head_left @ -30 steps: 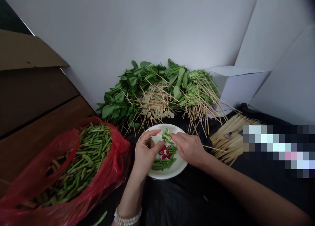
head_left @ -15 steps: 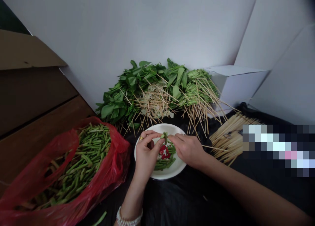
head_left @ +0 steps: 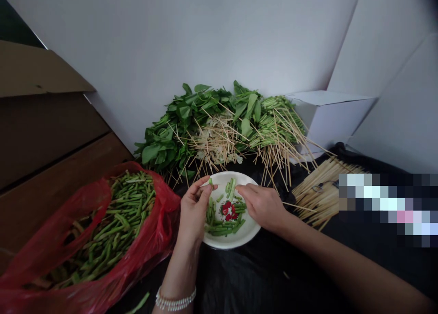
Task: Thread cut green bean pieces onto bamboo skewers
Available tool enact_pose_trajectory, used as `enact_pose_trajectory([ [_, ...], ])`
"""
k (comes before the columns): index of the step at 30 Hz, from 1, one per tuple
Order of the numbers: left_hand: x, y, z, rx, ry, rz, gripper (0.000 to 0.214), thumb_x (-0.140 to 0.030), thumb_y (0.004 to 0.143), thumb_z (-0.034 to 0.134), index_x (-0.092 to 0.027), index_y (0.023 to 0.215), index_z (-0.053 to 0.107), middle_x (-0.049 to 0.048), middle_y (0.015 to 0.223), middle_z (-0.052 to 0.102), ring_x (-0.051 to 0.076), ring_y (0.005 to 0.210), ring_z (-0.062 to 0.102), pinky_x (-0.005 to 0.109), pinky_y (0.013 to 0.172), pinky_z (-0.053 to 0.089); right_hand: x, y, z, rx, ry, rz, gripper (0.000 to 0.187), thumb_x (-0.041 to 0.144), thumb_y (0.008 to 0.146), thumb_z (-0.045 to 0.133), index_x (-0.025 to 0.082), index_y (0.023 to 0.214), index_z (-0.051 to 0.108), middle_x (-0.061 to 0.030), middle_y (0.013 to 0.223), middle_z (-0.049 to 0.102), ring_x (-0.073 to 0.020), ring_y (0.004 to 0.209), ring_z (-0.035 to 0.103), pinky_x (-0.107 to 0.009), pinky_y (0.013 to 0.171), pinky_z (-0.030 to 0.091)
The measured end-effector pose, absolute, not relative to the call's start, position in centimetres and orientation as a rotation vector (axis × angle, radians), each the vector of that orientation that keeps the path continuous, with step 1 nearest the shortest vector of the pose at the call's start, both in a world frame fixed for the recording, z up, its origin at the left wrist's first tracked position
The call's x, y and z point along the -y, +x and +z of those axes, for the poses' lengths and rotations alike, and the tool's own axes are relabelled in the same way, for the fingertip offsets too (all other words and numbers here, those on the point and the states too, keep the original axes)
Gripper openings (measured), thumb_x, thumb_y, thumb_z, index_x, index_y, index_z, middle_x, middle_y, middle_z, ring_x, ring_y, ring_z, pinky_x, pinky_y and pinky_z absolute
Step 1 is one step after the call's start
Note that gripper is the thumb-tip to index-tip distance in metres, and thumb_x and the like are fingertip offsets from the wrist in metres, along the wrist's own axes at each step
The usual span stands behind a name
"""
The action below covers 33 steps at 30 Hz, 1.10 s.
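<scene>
White and shallow, a bowl (head_left: 251, 228) printed with red fruit is set on a black sheet (head_left: 236, 277). Just over its left rim, a small green piece (head_left: 211, 182) is pinched between thumb and fingertip of the left hand (head_left: 193, 209). Over its right side, a thin stick (head_left: 299, 206) appears to be gripped in the closed right hand (head_left: 265, 207); short cut stems (head_left: 231, 188) seem to be threaded side by side at its near end, though the tip cannot be made out. Both hands are held above the bowl, probably so that anything dropped is caught among the loose green lengths (head_left: 226, 229) inside. Left of the bowl, a red plastic bag (head_left: 166, 213) is filled with green stems (head_left: 119, 218), its mouth spread, perhaps for easy reach. Beyond the bowl, leafy greens (head_left: 157, 145) and skewers (head_left: 278, 163) are heaped. Right of it, a bundle of sticks (head_left: 308, 195) is laid, likely to be handy.
</scene>
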State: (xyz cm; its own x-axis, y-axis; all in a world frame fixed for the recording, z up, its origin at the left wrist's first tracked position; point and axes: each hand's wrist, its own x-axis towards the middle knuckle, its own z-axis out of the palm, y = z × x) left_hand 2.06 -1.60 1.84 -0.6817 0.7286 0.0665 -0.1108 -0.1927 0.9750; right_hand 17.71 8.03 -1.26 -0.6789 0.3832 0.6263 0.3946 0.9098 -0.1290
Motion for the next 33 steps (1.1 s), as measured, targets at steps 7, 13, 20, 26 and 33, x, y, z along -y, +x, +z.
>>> enact_pose_trajectory([
  [7,1.54,1.99,1.84,-1.441,0.658,1.947,0.035,-0.031,0.063,0.08,-0.014,0.094,0.072,0.0034,0.078,0.072,0.002,0.045,0.038,0.016,0.041,0.028,-7.84,17.74,-1.15,2.301,-0.444,-0.094,0.034,0.01,0.087,0.037,0.014,0.109,0.063,-0.0036,0.077,0.065,-0.0128,0.064,0.057,-0.024,0.06,0.04],
  [13,1.49,1.9,1.66,-1.412,0.651,1.927,0.034,-0.03,0.061,0.082,-0.015,0.09,0.074,0.0023,0.075,0.071,0.001,0.046,0.038,0.014,0.041,0.027,-7.74,17.68,-1.25,2.291,-0.448,-0.134,0.033,0.01,0.087,0.038,0.015,0.107,0.064,-0.0025,0.074,0.064,-0.0121,0.06,0.054,-0.024,0.058,0.039],
  [20,1.48,1.74,1.51,-1.432,0.671,1.922,0.034,-0.032,0.061,0.081,-0.015,0.09,0.075,0.0027,0.075,0.07,0.001,0.046,0.036,0.015,0.04,0.025,-7.77,17.73,-1.21,2.3,-0.455,-0.142,0.033,0.01,0.086,0.039,0.015,0.107,0.064,-0.0027,0.075,0.065,-0.0121,0.06,0.054,-0.024,0.058,0.039],
  [26,1.32,1.99,1.6,-1.429,0.62,1.922,0.035,-0.031,0.055,0.084,-0.016,0.085,0.076,0.0012,0.068,0.07,0.002,0.045,0.04,0.017,0.042,0.031,-7.69,17.67,-1.2,2.308,-0.465,-0.115,0.033,0.01,0.086,0.039,0.015,0.107,0.063,-0.0028,0.074,0.064,-0.0124,0.061,0.054,-0.025,0.058,0.04],
  [33,1.32,1.99,1.67,-1.37,0.58,1.948,0.035,-0.026,0.054,0.085,-0.015,0.086,0.075,0.002,0.073,0.071,0.001,0.046,0.04,0.015,0.04,0.027,-7.73,17.75,-1.06,2.291,-0.434,-0.124,0.033,0.01,0.086,0.037,0.014,0.106,0.064,-0.0028,0.073,0.064,-0.0129,0.06,0.054,-0.025,0.057,0.039],
])
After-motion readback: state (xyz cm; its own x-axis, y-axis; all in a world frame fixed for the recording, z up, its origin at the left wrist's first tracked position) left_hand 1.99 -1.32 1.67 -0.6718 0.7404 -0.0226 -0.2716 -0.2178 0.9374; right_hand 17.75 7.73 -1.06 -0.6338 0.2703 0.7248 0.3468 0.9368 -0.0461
